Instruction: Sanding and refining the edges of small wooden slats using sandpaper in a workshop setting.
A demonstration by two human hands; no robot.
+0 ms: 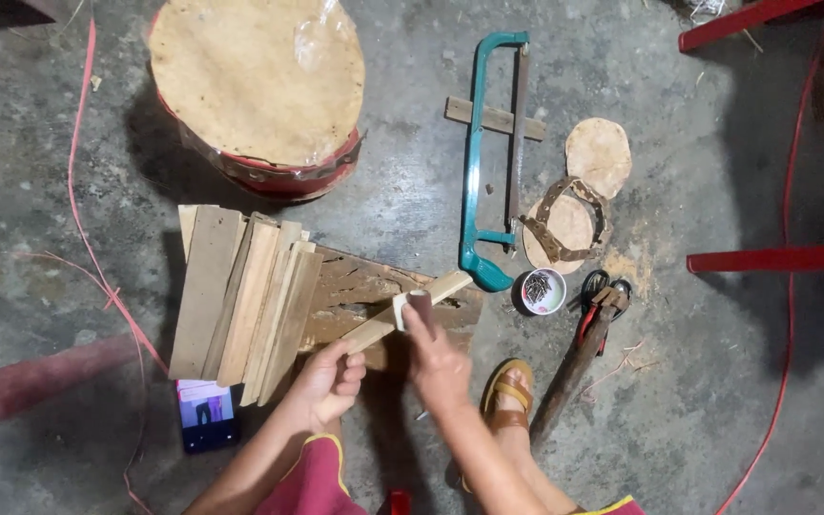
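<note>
I see the pale narrow wooden strip lying slantwise across the worn brown wooden board on the grey concrete floor, its far end pointing toward the teal-framed hacksaw. My left hand is closed round the near end of the strip, fingers wrapped under and thumb on top. My right hand is closed on a small dark brown block, perhaps a sanding block, pressed on the strip near its middle.

To do this rubbing well, I judge that the left hand should pin the strip firmly so it cannot slide on the board, while the right hand keeps the block flat to the face and runs along the grain, not across it. Even pressure matters; tipping the block would round the edges.

A fan of pale wooden slats lies touching the left edge of the board, with a dark smartphone just beside their near ends. A small white dish of nails sits near the saw's handle.
</note>
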